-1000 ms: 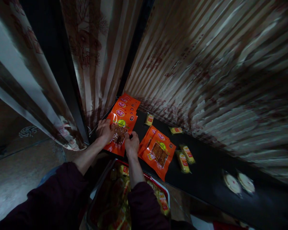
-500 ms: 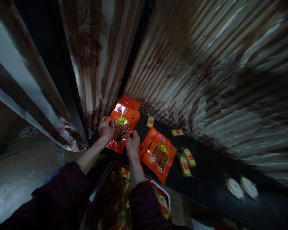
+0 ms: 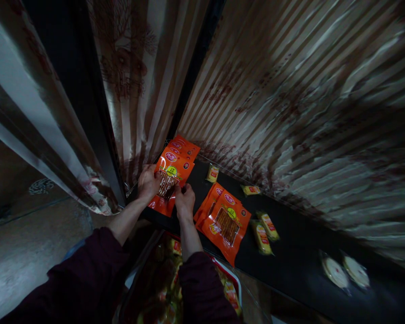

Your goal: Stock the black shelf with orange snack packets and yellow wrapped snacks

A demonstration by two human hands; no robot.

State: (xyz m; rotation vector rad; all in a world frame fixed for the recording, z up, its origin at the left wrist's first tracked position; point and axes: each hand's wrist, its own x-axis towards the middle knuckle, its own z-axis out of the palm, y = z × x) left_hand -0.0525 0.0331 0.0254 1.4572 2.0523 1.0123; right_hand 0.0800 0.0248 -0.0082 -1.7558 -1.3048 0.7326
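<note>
Both hands grip an orange snack packet (image 3: 168, 184) by its two side edges, at the left end of the black shelf (image 3: 297, 252). My left hand (image 3: 148, 182) is closed on its left edge, and my right hand (image 3: 185, 199) pinches the right edge. Brown sticks show through the packet's clear window. Under and behind it lie more orange packets (image 3: 186, 146), overlapping in a stack. To the right of my right hand rests a second overlapping group of orange packets (image 3: 227, 222), untouched.
Small yellow wrapped cakes (image 3: 263, 237) lie scattered on the shelf, with two round white wrapped items (image 3: 335, 272) farther right. Below the shelf, under my forearms, stands a red-lined tub (image 3: 236, 281) of yellow packets. Striped curtains (image 3: 273, 90) and a dark post (image 3: 195, 67) border the shelf.
The held packet has shifted slightly down and left over the stack, so more of the packets behind it shows. Both hands keep their hold. The view has moved a little.
</note>
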